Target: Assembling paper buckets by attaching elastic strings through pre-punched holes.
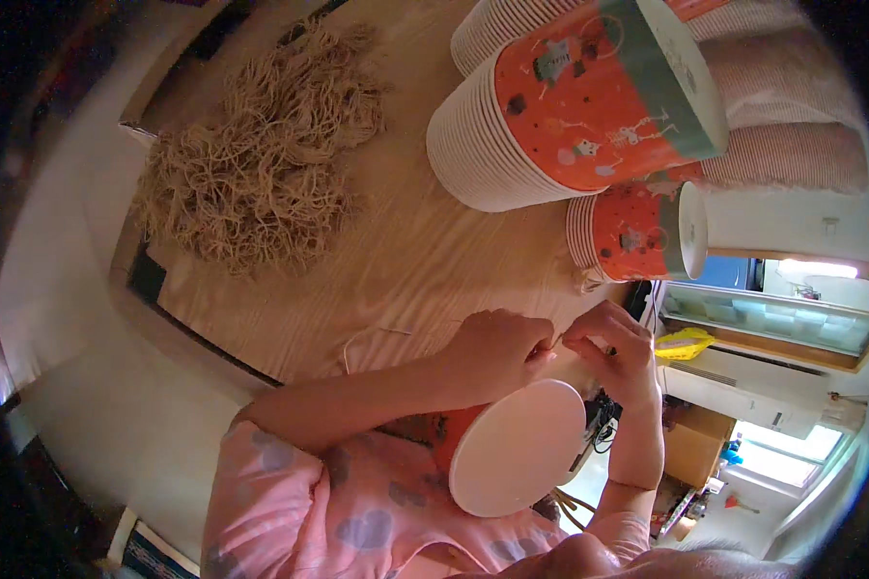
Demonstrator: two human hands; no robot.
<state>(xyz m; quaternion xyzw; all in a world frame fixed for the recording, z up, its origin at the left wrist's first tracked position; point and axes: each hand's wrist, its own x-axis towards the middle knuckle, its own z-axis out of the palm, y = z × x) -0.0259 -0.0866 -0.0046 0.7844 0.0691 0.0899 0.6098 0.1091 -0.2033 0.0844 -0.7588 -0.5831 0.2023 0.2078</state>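
Close together above the table's near edge are my left hand (502,355) and my right hand (620,349), both with fingers pinched. A thin, brownish strand of twine seems to run between the fingertips; its ends are hidden. Just below them, against my body, a red paper tub (457,439) lies tilted, its round white end (518,449) facing outward. Neither hand visibly grips the tub. On the table left of my left hand lies a loose pale strand (377,333). Farther off, a large tangled heap of tan twine (261,159) spreads over the wooden table (406,246).
A tall stack of nested red and green paper tubs (589,106) stands at the far right, with a smaller stack (637,232) nearer. Beside them are wrapped, ribbed stacks (792,154). A yellow item (684,344) and a cardboard box (697,444) show beyond my right arm.
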